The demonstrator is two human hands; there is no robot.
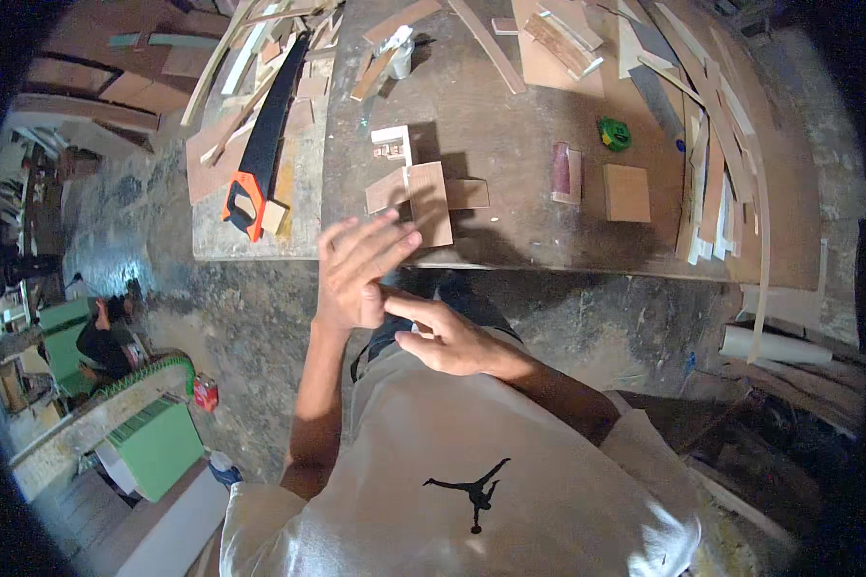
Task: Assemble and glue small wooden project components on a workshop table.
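Observation:
My left hand point(358, 272) is raised before the bench's near edge, its fingers spread and nothing in them. The index finger of my right hand point(445, 337) points at the left palm's heel and seems to touch it. The right thumb stands apart, the other fingers look curled, and no object shows in that hand. Just beyond the left fingertips is an upright-looking rectangular wooden piece point(432, 204), with thin wooden pieces jutting out on both sides. A pale notched wooden piece point(392, 144) adjoins it at the far side. How these pieces are joined cannot be made out.
On the workbench point(539, 236) lie a handsaw point(271, 135) with an orange handle, a green tape measure point(614, 134), a square wooden block point(627, 193) and a reddish sanding block point(567, 173). A white bottle point(400, 56) stands farther back. Wood strips point(712, 144) crowd both sides.

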